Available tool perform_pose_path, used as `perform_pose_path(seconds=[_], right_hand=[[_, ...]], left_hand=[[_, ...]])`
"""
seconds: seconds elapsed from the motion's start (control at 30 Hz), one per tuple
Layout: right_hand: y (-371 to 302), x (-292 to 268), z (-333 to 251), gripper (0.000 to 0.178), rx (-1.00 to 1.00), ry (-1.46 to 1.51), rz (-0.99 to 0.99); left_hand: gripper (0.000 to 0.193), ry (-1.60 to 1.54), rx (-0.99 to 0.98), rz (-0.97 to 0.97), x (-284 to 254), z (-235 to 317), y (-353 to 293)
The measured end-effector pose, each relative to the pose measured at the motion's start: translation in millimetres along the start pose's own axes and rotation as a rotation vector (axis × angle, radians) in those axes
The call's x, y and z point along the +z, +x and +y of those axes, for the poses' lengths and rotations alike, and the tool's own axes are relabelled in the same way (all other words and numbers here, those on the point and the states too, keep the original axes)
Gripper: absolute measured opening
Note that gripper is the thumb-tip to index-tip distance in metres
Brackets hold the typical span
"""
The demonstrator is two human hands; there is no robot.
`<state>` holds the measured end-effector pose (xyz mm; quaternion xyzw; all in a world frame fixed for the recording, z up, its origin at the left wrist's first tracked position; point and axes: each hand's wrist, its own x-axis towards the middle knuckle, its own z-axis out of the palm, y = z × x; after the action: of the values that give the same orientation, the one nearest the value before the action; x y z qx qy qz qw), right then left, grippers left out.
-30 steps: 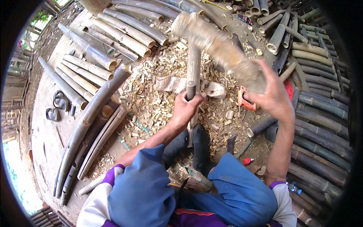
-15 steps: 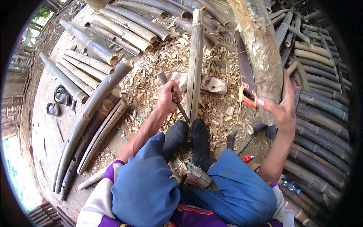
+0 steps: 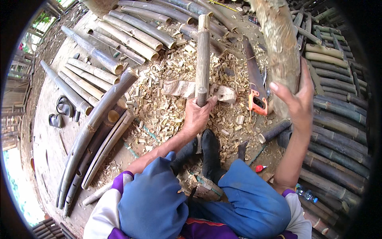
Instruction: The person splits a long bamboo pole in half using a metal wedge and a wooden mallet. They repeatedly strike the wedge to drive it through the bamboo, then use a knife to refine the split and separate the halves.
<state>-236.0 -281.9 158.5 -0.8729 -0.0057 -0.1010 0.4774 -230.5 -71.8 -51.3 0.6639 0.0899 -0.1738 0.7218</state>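
Out in front of my feet lies a length of split bamboo, crossing a pale wooden block. My left hand is closed over its nearer part, round a dark metal rod whose ridged end stands up above the fist. The rod's other end is hidden. To the right, my right hand is on the lower part of a thick rough-barked log. Its thumb lies in front and its fingers reach along the far side, partly hidden. My dark-socked feet flank the bamboo's near end.
An orange-handled saw lies left of the log. Wood chips cover the ground. Long bamboo poles lie at the left, more poles at the back, and a bamboo stack at the right. Sandals sit far left.
My left hand has moved right and forward onto the bamboo, bringing the rod more upright. The log and my right hand sit slightly farther right and up, baring more of the saw.
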Motion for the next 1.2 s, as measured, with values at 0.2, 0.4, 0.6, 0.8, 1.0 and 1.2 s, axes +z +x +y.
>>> perform_pose_path(seconds=[0.2, 0.4, 0.6, 0.8, 1.0, 1.2], right_hand=[[0, 28, 11, 0.082, 0.109, -0.457, -0.727], [-18, 20, 38, 0.081, 0.139, 0.047, -0.387], [-56, 32, 89, 0.081, 0.422, 0.427, -0.087], [-121, 69, 145, 0.079, 0.643, 0.51, -0.041], [-91, 32, 92, 0.071, 0.459, 0.295, -0.026], [-35, 13, 34, 0.069, -0.02, 0.042, 0.094]], left_hand=[[0.02, -0.016, 0.096, 0.011, -2, -4, -13], [0.029, -0.466, -0.127, 0.046, -34, -14, 15], [0.041, -0.81, -0.266, -0.134, -71, -54, 49], [0.041, -0.923, -0.357, -0.206, -83, -76, 73], [0.027, -0.256, -0.18, -0.029, -34, -12, 32], [0.029, 0.024, 0.087, -0.199, -8, 6, -7]])
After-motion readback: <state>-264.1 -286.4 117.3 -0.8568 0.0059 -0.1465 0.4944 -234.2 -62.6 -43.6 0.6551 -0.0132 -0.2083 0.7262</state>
